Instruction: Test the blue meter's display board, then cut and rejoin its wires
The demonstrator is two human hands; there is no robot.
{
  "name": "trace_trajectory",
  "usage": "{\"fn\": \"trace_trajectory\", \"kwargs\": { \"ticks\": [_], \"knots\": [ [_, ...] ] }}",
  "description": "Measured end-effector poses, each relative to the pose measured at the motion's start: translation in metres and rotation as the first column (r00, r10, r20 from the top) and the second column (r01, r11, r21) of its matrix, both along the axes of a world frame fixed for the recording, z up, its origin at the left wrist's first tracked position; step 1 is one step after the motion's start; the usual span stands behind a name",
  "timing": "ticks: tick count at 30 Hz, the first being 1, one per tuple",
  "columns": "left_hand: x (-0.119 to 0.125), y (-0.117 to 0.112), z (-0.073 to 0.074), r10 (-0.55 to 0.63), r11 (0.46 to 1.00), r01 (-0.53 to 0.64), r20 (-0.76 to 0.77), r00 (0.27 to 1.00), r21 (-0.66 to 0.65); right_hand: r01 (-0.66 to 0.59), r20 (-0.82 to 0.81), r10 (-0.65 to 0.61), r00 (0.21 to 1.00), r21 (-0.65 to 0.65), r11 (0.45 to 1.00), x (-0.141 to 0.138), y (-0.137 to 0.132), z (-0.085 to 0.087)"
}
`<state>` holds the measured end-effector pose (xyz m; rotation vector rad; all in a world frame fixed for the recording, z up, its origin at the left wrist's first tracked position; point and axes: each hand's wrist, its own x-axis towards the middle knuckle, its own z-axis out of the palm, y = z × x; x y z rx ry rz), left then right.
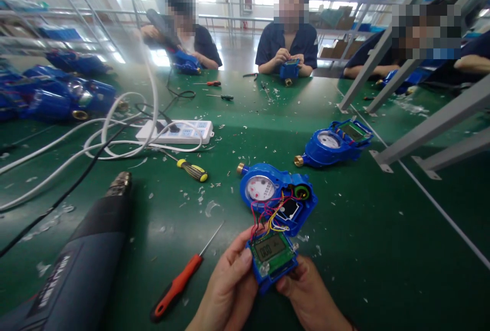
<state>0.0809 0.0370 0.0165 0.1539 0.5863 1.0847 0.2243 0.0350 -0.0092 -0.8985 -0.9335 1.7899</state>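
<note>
Between my two hands is a blue display module [271, 259] with a green circuit board and a small LCD that shows digits. My left hand [235, 280] grips its left side, thumb on the edge. At its lower right, my right hand [306, 290] holds the same module. Thin red, black, yellow and white wires [273, 213] run from it to an opened blue water meter [260, 188] lying just beyond. That meter has a round dial, a brass fitting and an open compartment with a round green part. My fingers behind the module are hidden.
A screwdriver with an orange handle [179, 282] and a heat gun [92, 249] lie at left. Farther off are a yellow-black screwdriver [192, 170], a white power strip [184, 132], another blue meter [333, 142], piled meters [57, 91] and metal struts [432, 127]. Co-workers sit opposite.
</note>
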Motion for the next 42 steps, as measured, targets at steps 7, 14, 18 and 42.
{"fn": "trace_trajectory", "kwargs": {
  "ticks": [7,14,18,42],
  "knots": [
    [-0.002,0.001,-0.001,-0.01,1.0,0.009,0.067,0.998,0.021,-0.05,0.089,0.045,0.995,0.047,0.998,0.002,-0.001,0.002],
    [-0.005,0.001,-0.003,-0.016,1.0,0.017,0.026,1.0,-0.008,-0.06,0.145,0.05,0.988,0.063,0.996,0.002,-0.002,0.002],
    [-0.004,0.002,-0.002,-0.012,0.999,0.012,0.006,1.0,-0.029,-0.06,0.127,0.048,0.991,0.091,0.994,0.002,-0.002,0.001],
    [-0.018,0.03,0.013,0.062,0.792,0.608,-0.998,0.013,0.057,-0.071,0.628,-0.369,0.685,0.562,0.824,0.003,-0.007,0.003]
  ]
}}
